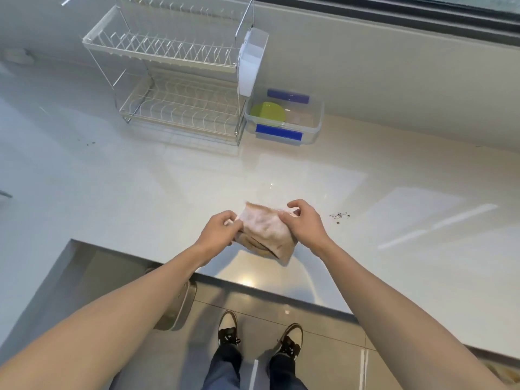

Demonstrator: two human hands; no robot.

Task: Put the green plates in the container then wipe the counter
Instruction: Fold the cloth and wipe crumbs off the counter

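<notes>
I hold a beige, stained cloth (266,230) in both hands just above the white counter (168,192), near its front edge. My left hand (218,230) pinches the cloth's left side and my right hand (302,223) grips its right side. Green plates (268,114) lie inside a clear plastic container (315,119) with blue clips, at the back of the counter beside the dish rack. Dark crumbs (340,215) sit on the counter right of my right hand, and a few more specks (90,142) lie far left.
A two-tier wire dish rack (174,80) stands at the back with a white cutlery holder (251,60) on its right side. A window sill runs along the back right. Below the counter edge are a metal bin (177,305), grey floor tiles and my shoes.
</notes>
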